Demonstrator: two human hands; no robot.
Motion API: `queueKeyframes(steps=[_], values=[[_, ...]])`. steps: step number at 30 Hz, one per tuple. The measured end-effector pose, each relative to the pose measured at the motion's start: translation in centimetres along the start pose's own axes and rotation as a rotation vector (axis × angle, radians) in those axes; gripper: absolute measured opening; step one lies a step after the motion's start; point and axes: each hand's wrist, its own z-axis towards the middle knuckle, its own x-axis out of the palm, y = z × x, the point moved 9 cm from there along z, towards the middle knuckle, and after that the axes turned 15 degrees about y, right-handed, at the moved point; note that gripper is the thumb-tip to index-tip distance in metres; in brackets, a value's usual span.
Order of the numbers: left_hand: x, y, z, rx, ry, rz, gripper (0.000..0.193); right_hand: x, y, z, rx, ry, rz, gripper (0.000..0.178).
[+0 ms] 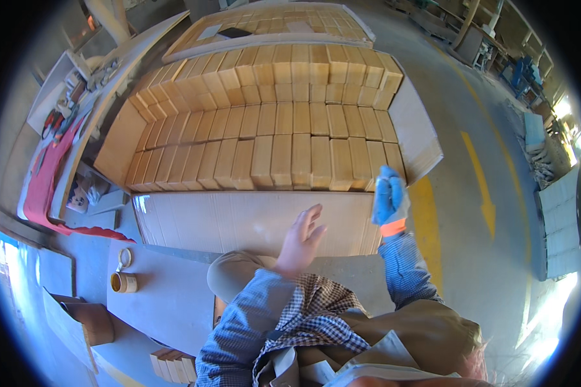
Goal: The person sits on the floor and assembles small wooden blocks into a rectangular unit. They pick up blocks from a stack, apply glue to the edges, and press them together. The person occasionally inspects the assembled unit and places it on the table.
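Note:
A large open cardboard box [252,216] stands before me, packed with rows of yellowish wooden blocks [265,119] set side by side. The back rows sit higher than the front ones. My bare left hand [301,240] hovers by the box's folded-down front flap, fingers stretched and holding nothing. At the box's front right corner is my right hand [390,201], in a blue glove with an orange cuff. Its fingers are curled together beside the last block of the front row; whatever they may hold is hidden.
Behind stands a second box of blocks [303,22] with a dark flat item [234,33] on top. On the left, a bench holds red cloth [48,168] and tools. A brown jar [124,282] lies on a board [168,277]. A yellow arrow [481,184] marks the floor at right.

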Motion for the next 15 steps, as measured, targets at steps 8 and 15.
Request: queueKeyframes(steps=[8, 15], values=[[2.9, 2.9, 7.4, -0.131, -0.147, 0.077, 0.066, -5.0, -2.5, 2.8, -0.014, -0.019, -0.509, 0.018], [1.8, 2.6, 8.4, -0.149, -0.318, 0.210, 0.065, -3.5, -11.5, 4.0, 0.437, 0.089, 0.376, 0.020]])
